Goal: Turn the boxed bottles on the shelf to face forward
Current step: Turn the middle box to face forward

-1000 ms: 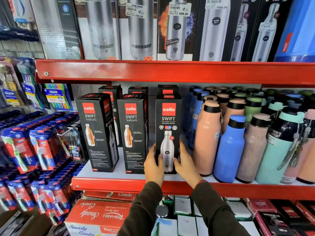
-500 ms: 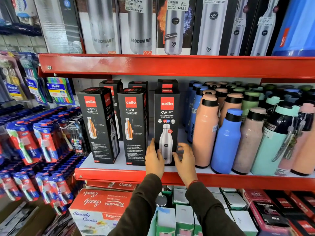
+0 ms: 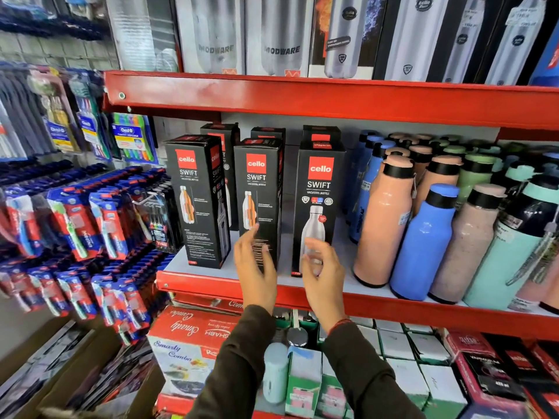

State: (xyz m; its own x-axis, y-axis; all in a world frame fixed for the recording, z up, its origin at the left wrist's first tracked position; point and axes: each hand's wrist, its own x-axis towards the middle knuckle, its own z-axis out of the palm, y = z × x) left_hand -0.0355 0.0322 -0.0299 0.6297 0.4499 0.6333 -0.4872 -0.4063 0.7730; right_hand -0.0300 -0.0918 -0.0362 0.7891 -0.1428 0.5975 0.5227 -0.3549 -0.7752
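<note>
Three black Cello Swift bottle boxes stand in the front row of the red-edged shelf (image 3: 393, 309). The right box (image 3: 319, 189) shows a silver bottle and faces forward. The middle box (image 3: 257, 189) and the left box (image 3: 195, 195) show an orange bottle cutaway, and the left one is turned at an angle. More such boxes stand behind them. My left hand (image 3: 254, 267) is open in front of the middle box's lower part, blurred. My right hand (image 3: 323, 273) hovers open in front of the right box's base, off the box.
Loose pink, blue and mint bottles (image 3: 423, 237) crowd the shelf to the right of the boxes. Toothbrush packs (image 3: 75, 219) hang at the left. Boxed steel bottles (image 3: 281, 34) fill the upper shelf. Cartons (image 3: 193, 346) sit below.
Both hands let go of the right box, which they held by its base before. They have shifted left; the left hand is now in front of the middle box.
</note>
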